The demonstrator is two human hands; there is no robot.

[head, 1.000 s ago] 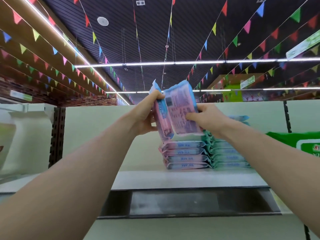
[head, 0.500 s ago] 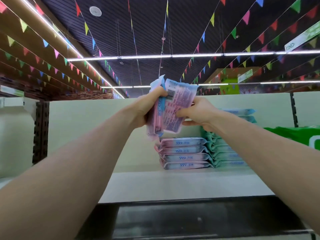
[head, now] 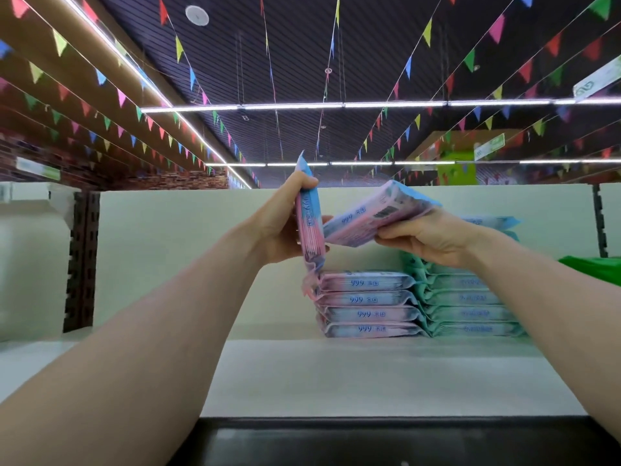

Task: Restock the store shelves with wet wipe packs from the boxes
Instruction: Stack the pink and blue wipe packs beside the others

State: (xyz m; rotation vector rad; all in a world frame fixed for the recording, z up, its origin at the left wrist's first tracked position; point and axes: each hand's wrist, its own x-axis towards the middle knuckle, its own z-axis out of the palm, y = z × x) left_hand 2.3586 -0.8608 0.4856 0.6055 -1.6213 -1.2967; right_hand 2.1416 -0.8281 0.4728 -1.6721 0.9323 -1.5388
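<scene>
**Two more packs about to join the pink stack**

I see a pink stack (head: 368,306) of four packs lying flat on the shelf (head: 369,375). A green stack (head: 470,304) sits against its right side and is taller. So I think part of the job is done.

The left hand (head: 282,227) grips a pink pack, the left pack (head: 311,223). It stands on end just above the left edge of the pink stack. Its bottom tip hangs by the top pack there, but I cannot tell if they touch.

The right hand (head: 433,240) holds another pink pack, the right pack (head: 376,216), with fingers curled under it. This pack is tilted above the pink stack, and its low end meets the left pack.

I think both packs go on top of the pink stack next. The shelf runs on a long way to the left of the pink stack, so I guess more packs can fit there. I see no boxes, so I cannot tell how many packs are left.
</scene>
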